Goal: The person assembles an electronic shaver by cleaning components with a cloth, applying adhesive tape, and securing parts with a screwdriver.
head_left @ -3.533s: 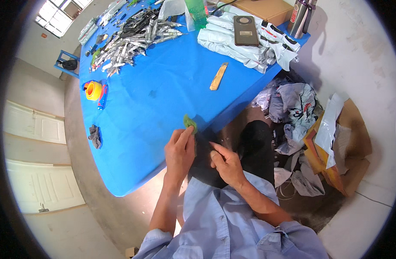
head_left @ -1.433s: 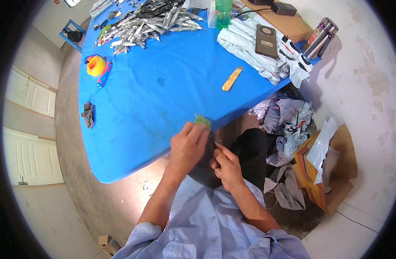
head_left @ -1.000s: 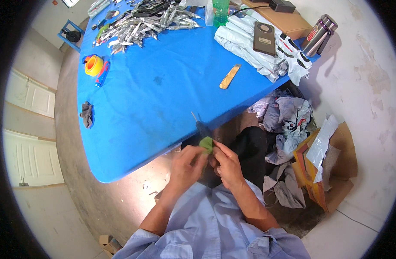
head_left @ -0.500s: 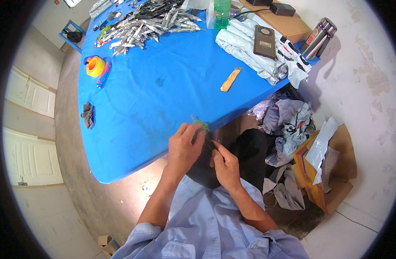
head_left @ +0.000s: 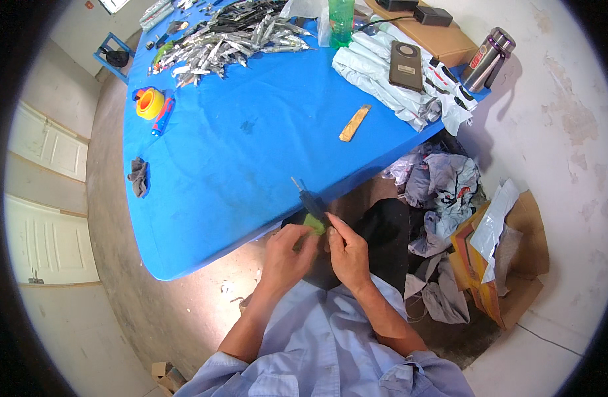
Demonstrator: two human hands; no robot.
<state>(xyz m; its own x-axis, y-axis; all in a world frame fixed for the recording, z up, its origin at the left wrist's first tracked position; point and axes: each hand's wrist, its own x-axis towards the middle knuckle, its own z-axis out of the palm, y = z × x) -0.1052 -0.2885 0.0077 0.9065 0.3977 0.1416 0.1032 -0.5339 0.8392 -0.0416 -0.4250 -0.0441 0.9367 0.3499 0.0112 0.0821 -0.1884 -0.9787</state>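
My right hand (head_left: 349, 257) is closed on the lower end of a slim dark pen-like piece (head_left: 310, 201), held at a slant over the near table edge. A thin metal tip sticks out of its far end. Pinched in my left hand (head_left: 285, 257) is a crumpled green cloth or pad (head_left: 314, 223), pressed against the side of that piece. My left fingertips are slightly blurred. On the blue tablecloth (head_left: 231, 165) beyond my hands lies a yellowish knife-shaped strip (head_left: 355, 124). Farther back is a heap of silver and black slim pieces (head_left: 231, 43).
Yellow tape (head_left: 149, 104), a red-blue tool (head_left: 163, 118) and a dark rag (head_left: 138, 177) lie along the left edge. At the back right are a phone (head_left: 406, 65), plastic bags (head_left: 370, 69), a green bottle (head_left: 341, 23) and a flask (head_left: 489, 58). An open carton (head_left: 525, 258) stands below right.
My left hand and the green cloth have slid down toward me along the dark piece, uncovering its far part and metal tip. My right hand has stayed nearly in place.
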